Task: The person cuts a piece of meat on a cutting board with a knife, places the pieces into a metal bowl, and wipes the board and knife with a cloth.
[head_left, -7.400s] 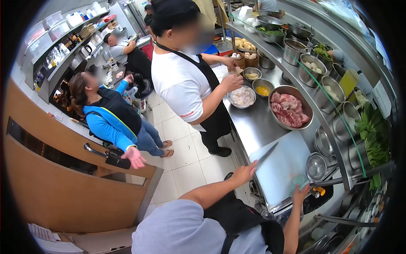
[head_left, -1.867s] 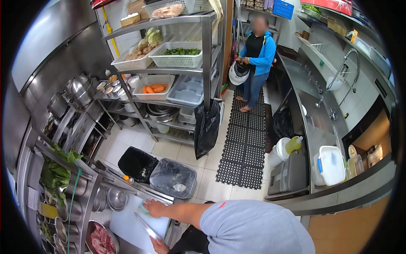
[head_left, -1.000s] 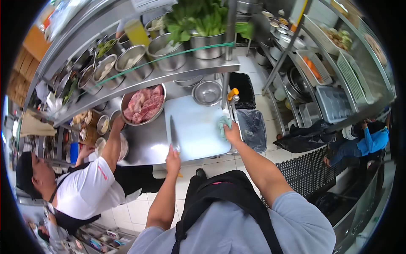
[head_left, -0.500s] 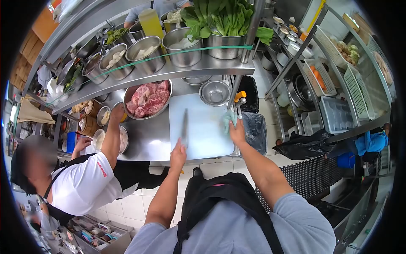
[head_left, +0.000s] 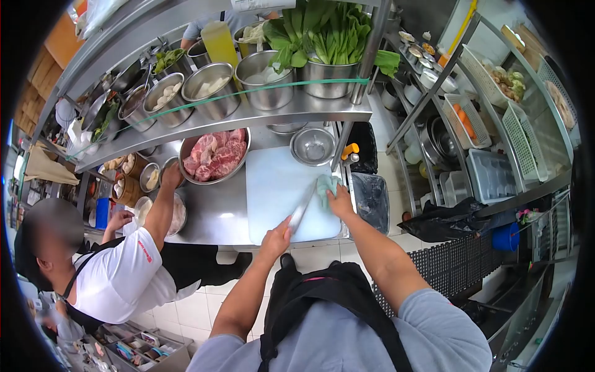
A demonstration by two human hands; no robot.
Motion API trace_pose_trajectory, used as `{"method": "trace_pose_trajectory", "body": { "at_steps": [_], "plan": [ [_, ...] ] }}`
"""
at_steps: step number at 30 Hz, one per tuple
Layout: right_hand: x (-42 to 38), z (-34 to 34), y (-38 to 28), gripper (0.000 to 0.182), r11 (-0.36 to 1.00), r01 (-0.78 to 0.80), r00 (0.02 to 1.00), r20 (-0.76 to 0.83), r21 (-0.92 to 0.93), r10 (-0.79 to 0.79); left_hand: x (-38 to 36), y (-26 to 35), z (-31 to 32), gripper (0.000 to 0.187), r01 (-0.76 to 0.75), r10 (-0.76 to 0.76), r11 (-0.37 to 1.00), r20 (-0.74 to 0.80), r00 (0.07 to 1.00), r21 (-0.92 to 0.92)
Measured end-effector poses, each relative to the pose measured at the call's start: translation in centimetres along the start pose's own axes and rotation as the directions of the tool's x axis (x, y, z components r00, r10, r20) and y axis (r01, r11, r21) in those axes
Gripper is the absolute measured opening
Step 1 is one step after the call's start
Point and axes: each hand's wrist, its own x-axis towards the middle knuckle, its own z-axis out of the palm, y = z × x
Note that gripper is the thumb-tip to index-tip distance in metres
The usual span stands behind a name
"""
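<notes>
My left hand (head_left: 276,239) is closed round the handle of a knife (head_left: 302,208), whose blade slants up and right over the white cutting board (head_left: 271,186). In my right hand (head_left: 340,201) is a pale green cloth (head_left: 325,185), bunched over the board's right side. The cloth overlaps the blade's tip end in this view. Left of the board stands a metal bowl (head_left: 183,168) heaped with raw meat (head_left: 214,155). A small steel bowl (head_left: 313,147) sits at the board's top right corner.
A co-worker (head_left: 121,263) in a white shirt reaches toward bowls on the left. Overhead, a steel shelf (head_left: 297,110) carries metal pots and leafy greens (head_left: 331,31). Black bins (head_left: 370,197) stand right of the counter, with a wire rack of baskets (head_left: 465,121) beyond.
The knife has swung right, its blade now tilted toward the cloth. My left hand has moved right and slightly down; the right hand and cloth have shifted a little left and down.
</notes>
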Motion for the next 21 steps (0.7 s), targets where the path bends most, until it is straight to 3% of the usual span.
{"method": "trace_pose_trajectory", "body": {
  "at_steps": [1,2,5,6,7,9,11,12,13,14,16,17,18,20,21],
  "plan": [
    [0.1,-0.6,-0.7,0.052,0.999,0.035,0.999,-0.025,0.011,-0.035,0.1,0.8,-0.6,0.045,0.052,-0.051,0.999,0.081,0.995,-0.01],
    [-0.1,-1.6,-0.9,0.051,0.996,0.004,0.999,0.048,0.085,-0.008,0.4,0.8,-0.5,0.045,0.048,-0.047,0.999,0.083,0.995,-0.012],
    [-0.5,-2.4,-1.1,0.051,0.98,-0.056,0.996,0.08,0.189,0.041,0.7,-1.0,0.0,0.045,0.126,-0.151,0.979,-0.158,0.976,-0.16],
    [-0.7,-1.9,-0.5,0.051,0.98,-0.06,0.995,0.089,0.187,0.044,0.7,-1.0,1.0,0.044,0.015,-0.036,0.993,-0.173,0.984,-0.116],
    [-0.7,-1.2,0.3,0.052,0.98,-0.068,0.996,0.061,0.185,0.057,-0.1,0.2,1.3,0.044,0.024,-0.044,0.993,-0.171,0.984,-0.116],
    [-0.1,-0.7,0.5,0.052,0.981,-0.062,0.998,0.025,0.185,0.058,-0.7,2.7,1.1,0.044,0.014,-0.013,1.0,0.092,0.996,-0.007],
    [-0.5,-2.4,-0.5,0.056,0.957,-0.111,0.991,0.098,0.268,0.087,-0.8,2.7,0.5,0.045,0.032,-0.034,0.999,0.125,0.992,0.017],
    [-0.7,-3.1,-0.9,0.056,0.957,-0.114,0.991,0.098,0.266,0.09,-0.9,0.9,0.5,0.045,0.021,-0.019,0.998,0.037,0.999,-0.055],
    [-0.9,-3.8,-1.5,0.056,0.909,-0.254,0.966,0.125,0.331,0.225,-1.0,0.4,0.4,0.045,0.006,-0.012,0.992,-0.052,0.999,-0.125],
    [-1.2,-4.4,-2.1,0.057,0.835,-0.388,0.921,0.162,0.39,0.353,-1.1,0.0,0.7,0.045,0.01,-0.016,0.992,-0.047,0.999,-0.126],
    [-1.8,-5.8,-3.7,0.056,0.824,-0.401,0.915,0.207,0.401,0.346,-1.1,-0.3,0.7,0.045,0.175,-0.19,0.979,-0.153,0.97,-0.104],
    [-2.0,-6.1,-4.1,0.056,0.814,-0.409,0.91,0.246,0.412,0.333,-1.7,0.0,1.2,0.045,0.181,-0.195,0.978,-0.153,0.969,-0.104],
    [-1.7,-5.5,-3.6,0.056,0.815,-0.409,0.91,0.25,0.411,0.331,-2.3,0.8,2.3,0.046,0.132,-0.137,0.99,-0.1,0.986,-0.055],
    [-0.6,-3.3,-0.9,0.054,0.955,-0.122,0.976,0.206,0.269,0.067,-2.8,3.3,2.9,0.047,0.079,-0.078,0.997,0.078,0.994,-0.002],
    [-0.5,-3.5,-1.1,0.054,0.956,-0.121,0.976,0.207,0.269,0.065,-3.1,3.9,2.3,0.047,0.079,-0.079,0.997,0.077,0.994,-0.003]
  ]
}}
